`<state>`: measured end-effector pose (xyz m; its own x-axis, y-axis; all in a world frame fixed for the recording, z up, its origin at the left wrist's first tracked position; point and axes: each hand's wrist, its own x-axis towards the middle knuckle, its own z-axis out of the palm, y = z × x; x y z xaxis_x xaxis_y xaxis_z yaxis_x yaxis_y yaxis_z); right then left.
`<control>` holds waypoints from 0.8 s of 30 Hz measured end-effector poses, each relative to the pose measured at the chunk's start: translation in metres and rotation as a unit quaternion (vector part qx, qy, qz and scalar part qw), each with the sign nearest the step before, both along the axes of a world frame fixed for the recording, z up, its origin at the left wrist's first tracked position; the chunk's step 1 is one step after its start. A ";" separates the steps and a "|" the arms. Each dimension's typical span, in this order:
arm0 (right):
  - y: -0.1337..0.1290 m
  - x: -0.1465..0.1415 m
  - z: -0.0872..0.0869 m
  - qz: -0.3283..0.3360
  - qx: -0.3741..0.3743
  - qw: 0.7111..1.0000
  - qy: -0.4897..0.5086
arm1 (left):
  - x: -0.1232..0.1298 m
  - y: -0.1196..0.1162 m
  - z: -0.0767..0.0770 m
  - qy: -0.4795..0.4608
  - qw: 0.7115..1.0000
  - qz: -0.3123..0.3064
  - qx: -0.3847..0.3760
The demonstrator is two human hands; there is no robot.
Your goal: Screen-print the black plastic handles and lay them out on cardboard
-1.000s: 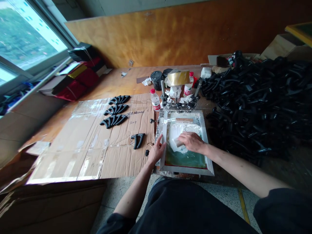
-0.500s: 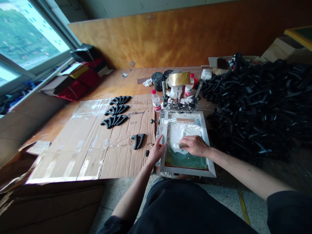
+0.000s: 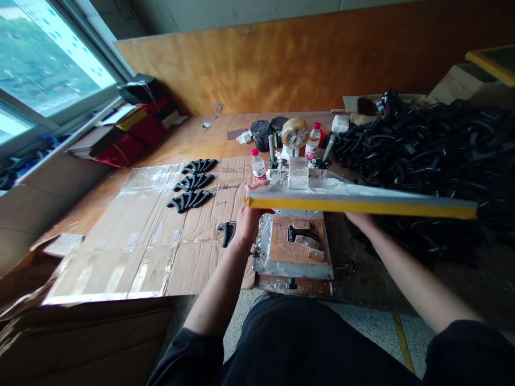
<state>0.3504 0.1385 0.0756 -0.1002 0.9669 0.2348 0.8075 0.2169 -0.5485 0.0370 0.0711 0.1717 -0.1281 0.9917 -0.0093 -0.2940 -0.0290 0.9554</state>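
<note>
My left hand (image 3: 250, 217) is closed around the left corner of a screen-printing frame (image 3: 362, 206), which is raised and tilted with its yellow edge towards me. White paste (image 3: 333, 185) lies on its upper face, and a pale block (image 3: 299, 172) stands there. My right hand (image 3: 359, 219) reaches behind the frame's lower edge, its fingers hidden. Below the frame, a black curved handle (image 3: 306, 234) with a small white print at one end rests on a wooden jig (image 3: 279, 246). Close to my left wrist, more black handles (image 3: 227, 234) lie on flattened cardboard (image 3: 193, 262).
Three rows of black handles (image 3: 191, 199) lie farther back on the cardboard. A red-capped bottle (image 3: 258, 165) stands behind the frame, near metal clamps (image 3: 277, 163) and black tubs (image 3: 260, 134). A large heap of black parts (image 3: 422, 145) fills the right side.
The frame has swung up from lying flat, uncovering the jig and the handle on it. My left hand has moved up and gripped its corner; my right hand has left the paste area and gone behind the frame.
</note>
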 end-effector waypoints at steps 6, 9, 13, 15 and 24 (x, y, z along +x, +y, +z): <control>-0.071 -0.081 -0.036 0.125 -0.113 0.972 -0.163 | 0.032 -0.022 -0.038 -0.046 0.994 0.016 -0.096; -0.098 -0.110 -0.025 0.108 -0.129 0.977 -0.131 | 0.056 -0.066 -0.085 -0.080 0.947 -0.114 -0.290; -0.104 -0.113 -0.015 0.231 -0.081 0.969 -0.041 | 0.047 -0.094 -0.121 -0.121 0.933 -0.069 -0.331; -0.083 -0.088 -0.016 0.187 -0.114 0.974 -0.060 | 0.012 -0.088 -0.130 -0.028 0.950 -0.025 -0.310; 0.003 0.018 -0.056 -0.079 -0.317 0.904 -0.274 | -0.173 -0.043 -0.172 0.544 0.724 0.044 -0.422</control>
<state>0.3682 0.1417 0.0201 0.1177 0.9018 -0.4158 0.9892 -0.1432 -0.0304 -0.1365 0.0286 -0.0006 -0.5765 0.6793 -0.4541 0.6130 0.7270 0.3093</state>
